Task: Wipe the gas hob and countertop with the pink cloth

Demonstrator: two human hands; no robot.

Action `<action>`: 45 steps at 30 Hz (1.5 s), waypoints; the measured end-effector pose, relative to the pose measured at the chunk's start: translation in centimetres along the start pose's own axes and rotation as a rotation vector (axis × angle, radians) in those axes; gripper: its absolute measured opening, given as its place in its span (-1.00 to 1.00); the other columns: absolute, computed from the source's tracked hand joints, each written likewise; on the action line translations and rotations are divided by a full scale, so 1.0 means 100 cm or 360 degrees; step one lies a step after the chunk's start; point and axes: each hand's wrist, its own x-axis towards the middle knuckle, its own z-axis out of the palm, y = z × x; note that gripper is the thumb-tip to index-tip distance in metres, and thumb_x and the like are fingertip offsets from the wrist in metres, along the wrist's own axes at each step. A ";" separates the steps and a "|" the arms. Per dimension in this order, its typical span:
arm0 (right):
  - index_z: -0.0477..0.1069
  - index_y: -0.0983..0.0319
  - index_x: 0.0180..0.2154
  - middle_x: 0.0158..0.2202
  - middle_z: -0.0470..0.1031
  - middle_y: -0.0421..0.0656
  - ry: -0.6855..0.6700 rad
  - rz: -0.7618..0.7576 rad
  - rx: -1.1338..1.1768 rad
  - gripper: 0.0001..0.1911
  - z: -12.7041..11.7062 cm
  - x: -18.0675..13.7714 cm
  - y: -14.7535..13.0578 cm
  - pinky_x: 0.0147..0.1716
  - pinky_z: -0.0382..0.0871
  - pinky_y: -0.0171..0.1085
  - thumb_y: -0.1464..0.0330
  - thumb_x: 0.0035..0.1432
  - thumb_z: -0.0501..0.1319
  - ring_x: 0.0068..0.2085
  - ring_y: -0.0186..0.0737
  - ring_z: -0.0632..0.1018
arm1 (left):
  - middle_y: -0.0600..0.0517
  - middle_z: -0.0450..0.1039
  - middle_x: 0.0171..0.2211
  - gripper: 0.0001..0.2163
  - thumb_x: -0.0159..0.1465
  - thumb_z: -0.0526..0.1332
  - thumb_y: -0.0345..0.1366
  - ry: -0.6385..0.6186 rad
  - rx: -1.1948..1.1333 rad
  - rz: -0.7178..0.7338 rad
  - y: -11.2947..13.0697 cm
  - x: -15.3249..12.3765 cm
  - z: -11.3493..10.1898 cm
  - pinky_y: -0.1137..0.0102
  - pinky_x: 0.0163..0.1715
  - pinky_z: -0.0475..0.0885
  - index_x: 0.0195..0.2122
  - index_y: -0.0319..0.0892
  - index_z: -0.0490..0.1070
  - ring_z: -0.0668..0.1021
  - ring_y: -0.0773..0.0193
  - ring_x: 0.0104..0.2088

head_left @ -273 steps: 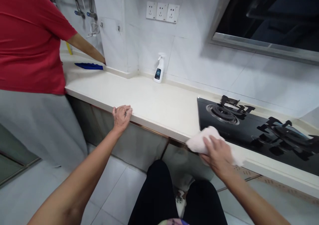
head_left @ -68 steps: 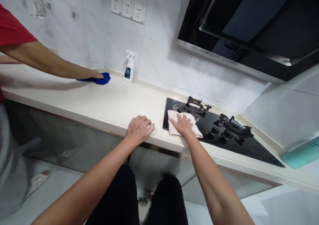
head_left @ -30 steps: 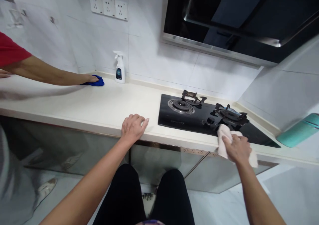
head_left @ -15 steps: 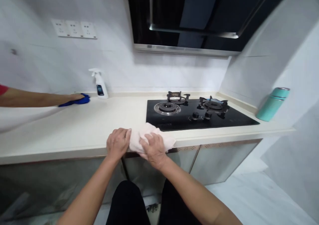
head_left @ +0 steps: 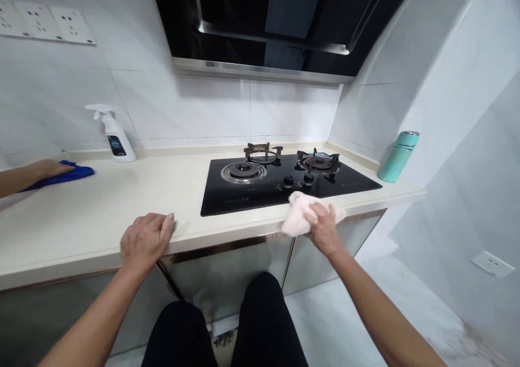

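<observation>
My right hand (head_left: 325,230) is closed on a pale pink cloth (head_left: 301,215), which lies over the front edge of the counter just in front of the black gas cooktop (head_left: 260,196). Part of the cloth hangs below that edge. Left of the cooktop, my left hand (head_left: 147,237) rests on the pale countertop (head_left: 170,183) by its front edge. Its fingers are curled under with the thumb alongside, and nothing shows in it.
At the far left another person's hand (head_left: 51,168) presses a blue cloth (head_left: 73,175) on the counter. A white spray bottle (head_left: 117,142) stands against the wall. A teal flask (head_left: 398,158) is at the right end. The black range hood (head_left: 264,26) hangs above.
My right hand has slid the pink cloth rightward along the counter edge. My left hand, formerly beside the cloth, is now well apart from it. The view has shifted to the right.
</observation>
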 end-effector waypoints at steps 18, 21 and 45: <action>0.06 0.25 0.38 0.45 -0.27 0.39 -0.0026 0.1348 0.0108 -0.05 -0.046 -0.018 0.119 0.17 0.27 0.16 0.31 -0.01 0.35 0.36 0.41 0.20 | -0.06 0.62 -0.19 -0.50 0.45 -0.06 0.02 0.0079 0.0131 0.0007 0.004 0.002 0.008 0.28 -0.20 0.31 -0.29 -0.11 0.61 0.51 0.05 -0.15; -0.10 0.25 0.40 0.44 -0.32 0.38 0.0094 0.1243 0.0158 0.03 -0.020 -0.014 0.052 0.22 0.20 0.33 0.29 -0.01 0.35 0.43 0.54 0.02 | -0.04 0.62 -0.18 -0.52 0.44 -0.04 0.02 0.0061 0.0138 -0.0024 0.007 0.002 0.008 0.31 -0.20 0.30 -0.29 -0.11 0.61 0.50 0.08 -0.14; 0.45 0.35 0.13 -0.04 0.59 0.13 0.0062 0.1105 0.0318 -0.29 -0.077 0.053 0.132 -0.01 0.51 -0.01 -0.06 0.18 0.15 -0.02 0.06 0.58 | -0.09 0.60 -0.19 -0.56 0.44 0.00 -0.03 0.0007 -0.0035 -0.0059 0.011 -0.002 0.001 0.25 -0.15 0.31 -0.32 -0.14 0.60 0.50 0.03 -0.10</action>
